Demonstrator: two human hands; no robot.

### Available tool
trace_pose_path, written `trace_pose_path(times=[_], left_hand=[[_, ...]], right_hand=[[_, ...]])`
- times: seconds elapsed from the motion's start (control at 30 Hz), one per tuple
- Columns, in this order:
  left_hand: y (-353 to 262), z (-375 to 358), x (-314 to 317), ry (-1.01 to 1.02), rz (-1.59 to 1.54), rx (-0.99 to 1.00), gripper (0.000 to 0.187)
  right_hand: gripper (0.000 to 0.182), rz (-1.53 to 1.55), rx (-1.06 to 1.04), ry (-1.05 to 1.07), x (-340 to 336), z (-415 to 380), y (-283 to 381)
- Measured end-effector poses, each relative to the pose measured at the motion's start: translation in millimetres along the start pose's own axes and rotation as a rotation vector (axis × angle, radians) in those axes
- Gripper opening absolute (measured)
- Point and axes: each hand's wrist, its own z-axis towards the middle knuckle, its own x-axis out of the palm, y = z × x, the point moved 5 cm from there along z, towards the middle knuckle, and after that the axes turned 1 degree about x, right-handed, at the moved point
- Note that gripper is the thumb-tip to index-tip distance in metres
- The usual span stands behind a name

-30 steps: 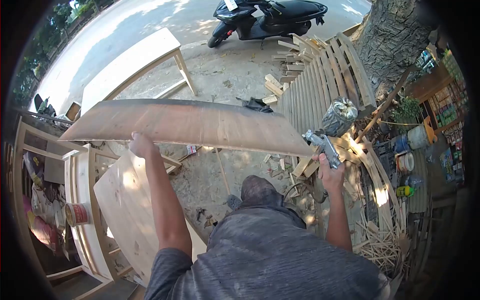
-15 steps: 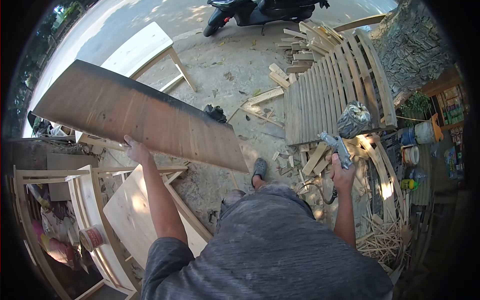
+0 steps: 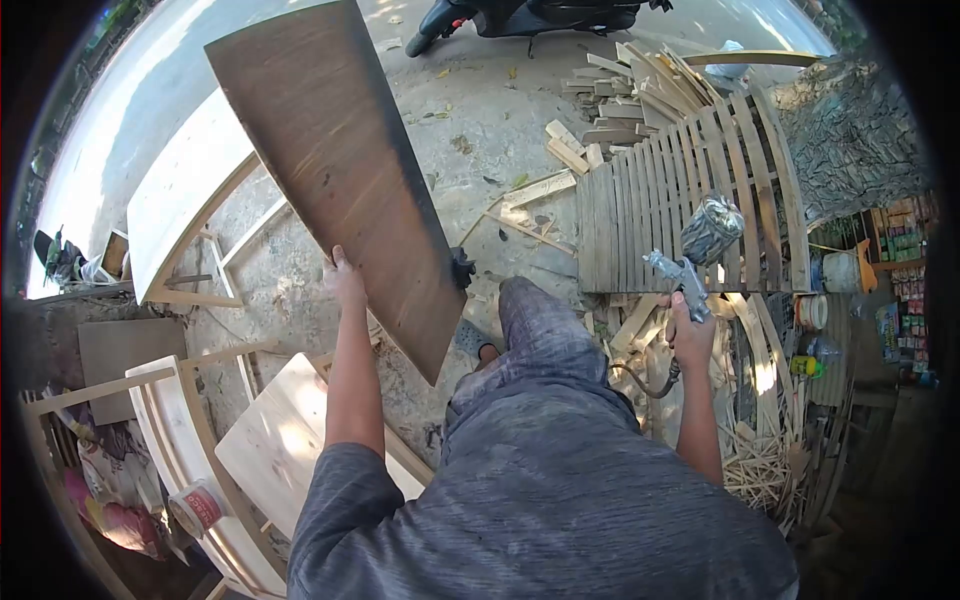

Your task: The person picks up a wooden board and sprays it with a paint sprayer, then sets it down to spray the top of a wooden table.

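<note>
A long brown wooden board [image 3: 335, 150] with a dark edge is raised at a slant in front of me. My left hand [image 3: 345, 278] grips its left edge, with the fingers partly behind the board. In my right hand [image 3: 690, 335] is a spray gun [image 3: 678, 275], its silvery cup [image 3: 712, 230] standing above the body. A hose [image 3: 645, 388] curves down from the gun's handle. The gun is held just in front of a slatted wooden bench [image 3: 690, 190], apart from the board.
Pale table frames stand at left, among them a white-topped table [image 3: 190, 190] and a light panel [image 3: 275, 430]. A labelled tub [image 3: 197, 508] rests on a frame. Wood offcuts [image 3: 640, 95] lie by the bench, with a tree trunk [image 3: 850, 140] and a parked motorbike [image 3: 540, 18] beyond.
The board has swung to a steeper slant, its far end now up and to the right. My left hand moved right with it. One leg has stepped forward; the spray gun hardly moved.
</note>
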Motion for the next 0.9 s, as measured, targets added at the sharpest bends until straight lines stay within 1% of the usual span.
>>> trace_pose_path(times=[0.07, 0.13, 0.17, 0.23, 0.27, 0.3, 0.4, 0.43, 0.5, 0.53, 0.57, 0.63, 0.67, 0.7, 0.73, 0.8, 0.83, 0.9], left_hand=[[13, -12, 31, 0.049, 0.139, 0.016, 0.067], [10, -26, 48, 0.083, 0.119, -0.062, 0.067], [6, -29, 55, 0.096, 0.108, -0.095, 0.067], [2, -22, 75, 0.098, 0.194, -0.011, 0.066], [7, -26, 72, 0.103, 0.251, 0.026, 0.066], [12, -30, 64, 0.099, 0.265, 0.002, 0.064], [3, -29, 61, 0.067, 0.256, -0.050, 0.058], [14, -24, 54, 0.036, 0.248, -0.070, 0.057], [41, -19, 24, -0.020, 0.239, -0.106, 0.056], [28, -20, -4, -0.050, 0.270, -0.114, 0.056], [-5, -20, -34, -0.079, 0.295, -0.122, 0.056], [-82, -10, -127, -0.126, 0.062, -0.096, 0.057], [-90, 1, -164, -0.204, 0.180, -0.003, 0.062], [-91, 8, -195, -0.288, 0.082, 0.005, 0.066], [-103, 8, -220, -0.279, -0.040, 0.014, 0.071], [-112, 9, -250, -0.312, -0.326, 0.052, 0.074], [-125, 9, -257, -0.382, -0.401, -0.005, 0.073], [-142, -3, -262, -0.513, -0.547, -0.142, 0.072]], right_hand=[[0.040, -0.024, 0.042, -0.016, 6, -4, 4], [0.040, -0.052, 0.066, -0.039, 12, -9, 14], [0.040, -0.024, 0.087, -0.018, 15, -9, 15], [0.039, -0.030, 0.063, -0.050, 20, -3, 15], [0.039, -0.037, 0.064, -0.058, 20, -6, 13], [0.039, -0.043, 0.100, -0.058, 23, -5, 14], [0.041, -0.029, 0.064, -0.107, 31, 2, 17], [0.042, -0.060, 0.037, -0.107, 33, 7, 19], [0.042, -0.028, 0.023, -0.095, 41, 16, 22], [0.042, -0.016, 0.031, -0.088, 44, 16, 21], [0.043, -0.010, 0.012, -0.083, 48, 19, 17], [0.043, -0.004, 0.018, -0.049, 63, 22, 22], [0.043, 0.002, 0.007, -0.028, 71, 27, 27], [0.043, 0.071, 0.011, -0.029, 79, 30, 29], [0.043, 0.061, -0.028, 0.004, 87, 37, 32], [0.042, 0.041, -0.093, 0.056, 99, 45, 33], [0.041, 0.023, -0.048, 0.066, 105, 44, 40], [0.042, 0.078, -0.107, 0.082, 119, 45, 57]])
